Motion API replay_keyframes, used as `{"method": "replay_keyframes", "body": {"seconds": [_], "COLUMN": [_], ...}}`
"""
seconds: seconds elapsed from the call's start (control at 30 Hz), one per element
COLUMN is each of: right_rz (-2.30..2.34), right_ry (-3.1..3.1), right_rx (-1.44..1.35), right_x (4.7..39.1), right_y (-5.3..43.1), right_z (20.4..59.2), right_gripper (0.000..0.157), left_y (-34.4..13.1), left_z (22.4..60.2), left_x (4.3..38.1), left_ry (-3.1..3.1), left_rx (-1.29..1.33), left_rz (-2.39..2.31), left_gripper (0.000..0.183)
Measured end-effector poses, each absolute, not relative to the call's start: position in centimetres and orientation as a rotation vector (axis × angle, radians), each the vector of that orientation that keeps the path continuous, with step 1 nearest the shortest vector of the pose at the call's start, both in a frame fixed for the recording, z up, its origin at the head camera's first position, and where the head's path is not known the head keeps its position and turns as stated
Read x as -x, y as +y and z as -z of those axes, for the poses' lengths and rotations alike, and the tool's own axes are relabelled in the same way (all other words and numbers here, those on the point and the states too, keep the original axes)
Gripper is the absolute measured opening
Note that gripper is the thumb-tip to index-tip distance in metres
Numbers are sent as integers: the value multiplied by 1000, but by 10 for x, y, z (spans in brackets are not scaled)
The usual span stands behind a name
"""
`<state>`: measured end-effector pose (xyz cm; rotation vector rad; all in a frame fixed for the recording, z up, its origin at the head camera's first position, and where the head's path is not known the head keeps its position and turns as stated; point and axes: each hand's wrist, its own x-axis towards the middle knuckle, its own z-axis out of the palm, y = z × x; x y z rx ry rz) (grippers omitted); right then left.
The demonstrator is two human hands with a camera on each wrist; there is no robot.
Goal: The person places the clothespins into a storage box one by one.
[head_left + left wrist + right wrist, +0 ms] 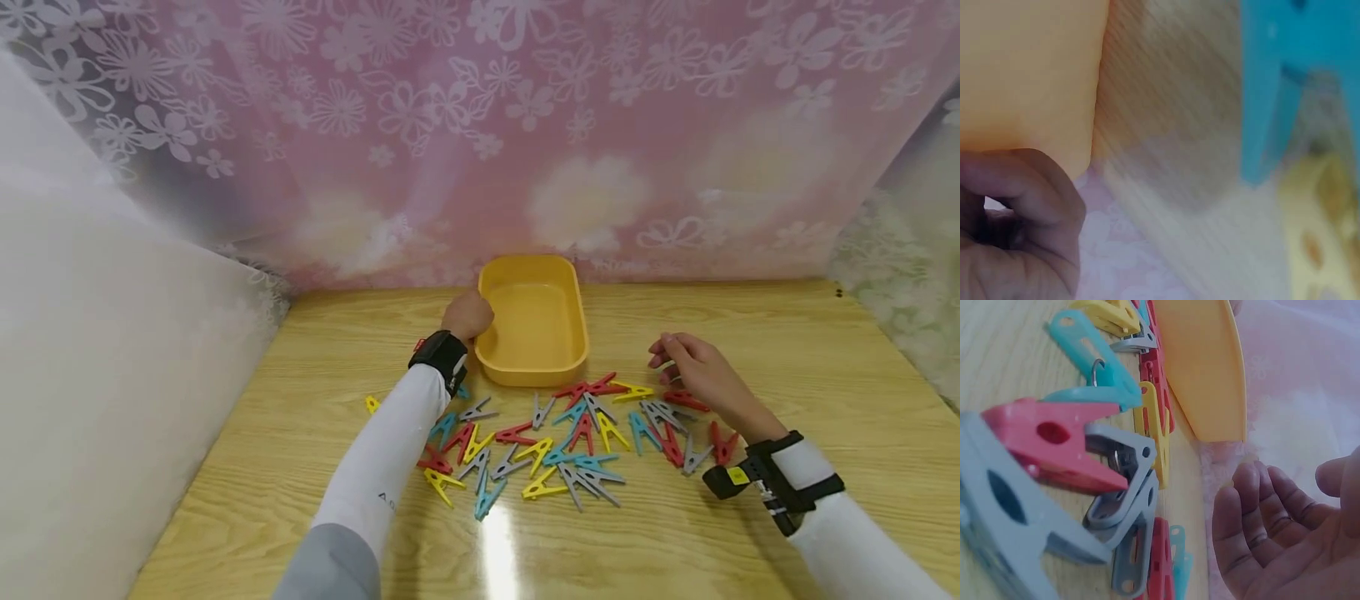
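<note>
At the back of the table stands a yellow plastic basin, with nothing inside it. My left hand grips its left rim with curled fingers; up close in the left wrist view, the fingers bend against the basin's wall. On the right, my right hand hovers over the edge of the scattered clothespins, fingers loosely bent and holding nothing. Closest below it lie a red clothespin and grey clothespins. In the right wrist view the palm shows bare beside the pile.
Several red, yellow, blue and grey clothespins spread over the wooden table in front of the basin. Some lie partly behind the left forearm. A pink flowered cloth hangs along the back edge, and a white sheet closes the left side.
</note>
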<state>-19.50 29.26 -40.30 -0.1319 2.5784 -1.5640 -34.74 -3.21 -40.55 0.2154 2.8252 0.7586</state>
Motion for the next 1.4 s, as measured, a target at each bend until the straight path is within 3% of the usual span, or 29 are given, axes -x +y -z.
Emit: {"method": "replay_keyframes", "body": {"seconds": [0.23, 0.83, 1.2, 1.4], "right_rz": [1531, 1348, 1013, 792], "right_ry": [2650, 2905, 2901, 2849], "right_rx": [139, 128, 141, 132], "right_x": [192, 183, 200, 213], "right_y": [299, 342, 335, 331], "right_z": [407, 407, 410, 412], "right_gripper": [60, 43, 52, 67], "left_y": [-28, -19, -16, -13], "left_z": [396, 403, 398, 400], "left_x": [338, 346, 343, 341], "left_ry": [2898, 2895, 2961, 2983], "left_rx": [-109, -63, -14, 13], "left_rz": [-613, -575, -507, -488], "left_gripper": [19, 24, 22, 24]}}
